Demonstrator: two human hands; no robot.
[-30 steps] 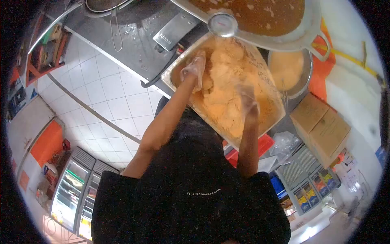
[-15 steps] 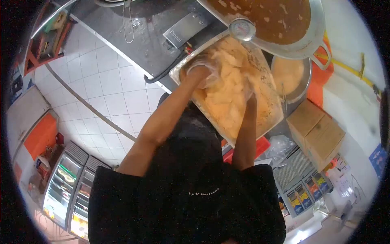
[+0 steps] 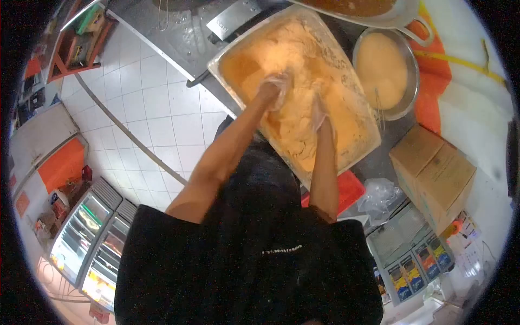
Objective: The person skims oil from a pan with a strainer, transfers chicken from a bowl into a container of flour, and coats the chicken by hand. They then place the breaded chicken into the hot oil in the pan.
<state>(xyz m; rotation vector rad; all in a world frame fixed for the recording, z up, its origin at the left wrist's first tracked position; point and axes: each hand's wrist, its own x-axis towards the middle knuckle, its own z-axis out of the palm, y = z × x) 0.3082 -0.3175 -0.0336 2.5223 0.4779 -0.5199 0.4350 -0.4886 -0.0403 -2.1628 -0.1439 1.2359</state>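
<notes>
A rectangular tub [image 3: 362,157] holds a deep layer of pale orange flour-like powder [image 3: 303,138], heaped unevenly. My left hand [image 3: 277,89], in a clear plastic glove, reaches into the powder left of the middle. Its fingers are buried and blurred. To its right, my right hand [image 3: 320,116], also gloved, is pushed into the same powder with its fingers covered. Whether either hand grips anything under the powder is hidden.
Beyond the tub's right side stands a metal bowl [image 3: 414,81] of pale orange liquid with a whisk [image 3: 380,111]. A large pan [image 3: 403,16] of brown liquid is at the top. A cardboard box [image 3: 433,168], red tray [image 3: 349,194] and plastic bag [image 3: 379,195] lie to the right.
The camera view has shifted, so the pan has slid up and more of the bowl shows. Both hands have moved within the powder, and its heaped surface has a different shape.
</notes>
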